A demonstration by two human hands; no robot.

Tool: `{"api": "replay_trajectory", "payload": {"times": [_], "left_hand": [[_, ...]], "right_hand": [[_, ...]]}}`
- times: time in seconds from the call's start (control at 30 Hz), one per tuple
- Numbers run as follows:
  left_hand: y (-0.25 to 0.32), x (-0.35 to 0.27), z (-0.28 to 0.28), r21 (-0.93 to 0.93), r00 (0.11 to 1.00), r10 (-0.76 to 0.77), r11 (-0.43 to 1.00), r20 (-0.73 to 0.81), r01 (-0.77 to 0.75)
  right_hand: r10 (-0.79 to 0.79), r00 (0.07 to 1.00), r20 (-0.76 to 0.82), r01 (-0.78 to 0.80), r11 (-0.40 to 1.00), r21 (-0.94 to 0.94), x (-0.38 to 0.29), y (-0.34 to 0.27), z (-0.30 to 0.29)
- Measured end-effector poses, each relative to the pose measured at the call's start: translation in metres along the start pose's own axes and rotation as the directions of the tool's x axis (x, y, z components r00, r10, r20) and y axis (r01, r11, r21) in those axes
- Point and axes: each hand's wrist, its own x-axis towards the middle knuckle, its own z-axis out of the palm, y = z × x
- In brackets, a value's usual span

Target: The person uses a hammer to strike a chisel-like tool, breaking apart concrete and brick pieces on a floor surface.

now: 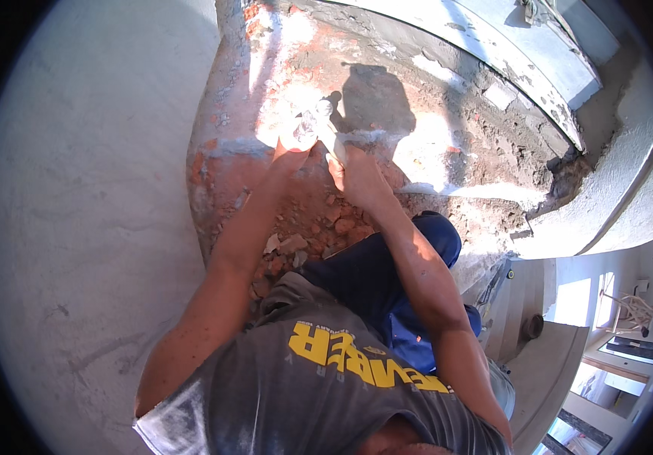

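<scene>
My right hand is closed round the handle of a hammer, whose pale head lies up and left of the fist, close to my left hand. Bright sunlight washes out my left hand at the brick wall; its fingers, and whatever it may hold, cannot be made out. The wall has broken plaster and bare red brick. Shadows of the head and the hammer fall on it. Broken brick rubble lies below both hands, beside my bent knee.
A smooth plastered wall rises at the left. A pale slab edge runs along the upper right, with rough mortar under it. Further off at the lower right are a board, a round dark container and a wooden chair-like frame.
</scene>
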Motion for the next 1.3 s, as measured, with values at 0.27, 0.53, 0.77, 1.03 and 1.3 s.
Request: {"api": "replay_trajectory", "payload": {"times": [0.27,0.53,0.77,1.03,1.3], "left_hand": [[-0.09,-0.026,-0.085,-0.787,0.971,0.237,0.598,-0.003,-0.149],[-0.054,-0.125,-0.016,0.574,0.974,0.1,0.818,-0.205,0.037],[-0.023,-0.103,-0.043,0.16,0.897,0.123,0.985,-0.424,-0.06],[0.038,-0.031,-0.011,0.071,0.85,0.178,0.984,-0.496,-0.164],[0.006,-0.006,-0.009,0.453,0.795,0.438,0.86,-0.42,-0.234]], "right_hand": [[0.374,0.916,0.143,-0.376,0.68,0.629,-0.03,0.024,-0.015],[0.705,0.689,0.168,-0.435,0.217,0.874,-0.059,0.08,-0.029],[0.712,0.657,0.248,-0.415,0.068,0.907,-0.049,0.09,-0.011],[0.71,0.672,0.21,-0.506,0.233,0.831,-0.051,0.082,-0.016],[0.33,0.937,0.115,-0.302,0.598,0.742,-0.048,-0.016,-0.063]]}}
